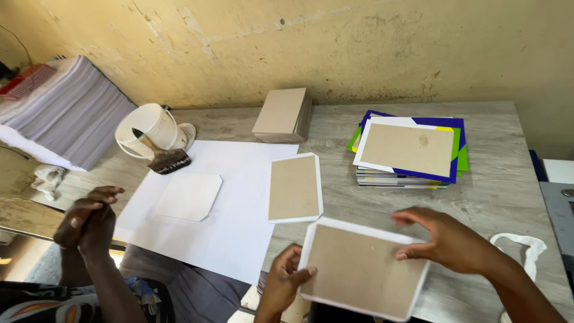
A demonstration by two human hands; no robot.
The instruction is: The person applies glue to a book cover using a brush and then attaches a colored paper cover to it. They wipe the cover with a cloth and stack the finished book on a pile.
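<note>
Both my hands hold a brown cardboard panel with a white paper border, tilted over the table's near edge. My left hand grips its lower left side, thumb on top. My right hand pinches its upper right edge. A second, similar bordered panel lies flat just beyond, partly on a large white sheet.
Another person's clasped hands rest at the left. On the white sheet lies a cut-corner white piece. A white bucket with a brush, a stack of plain boards, a pile of coloured covers, a tall paper stack and a white cloth stand around.
</note>
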